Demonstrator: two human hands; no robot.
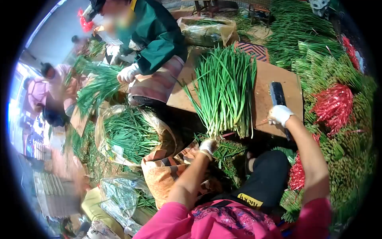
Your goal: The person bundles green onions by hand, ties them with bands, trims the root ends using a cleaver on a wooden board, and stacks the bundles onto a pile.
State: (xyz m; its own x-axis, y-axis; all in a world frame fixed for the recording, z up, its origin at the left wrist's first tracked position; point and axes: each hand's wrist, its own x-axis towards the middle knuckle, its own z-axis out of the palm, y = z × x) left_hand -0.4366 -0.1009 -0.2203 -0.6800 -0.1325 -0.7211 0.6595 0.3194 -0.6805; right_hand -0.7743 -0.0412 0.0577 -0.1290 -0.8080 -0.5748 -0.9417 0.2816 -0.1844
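Note:
A thick bunch of long green chives [229,87] lies on a brown board [264,85], pale stem ends facing me. My left hand [208,146], in a white glove, is closed right at those stem ends. A thin reddish strip [228,134] shows beside its fingers; I cannot tell what they hold. My right hand [280,115], also gloved, has curled fingers on the board's right part. It overlaps a long dark bar [277,95] that lies along the board, partly hidden under the hand and wrist.
Tied chive bundles [306,59] are piled along the right, with red strips [333,107] on them. Left of me stand plastic bags [131,135] of loose greens. A co-worker in a green jacket [159,36] handles chives across from me; more people sit farther left.

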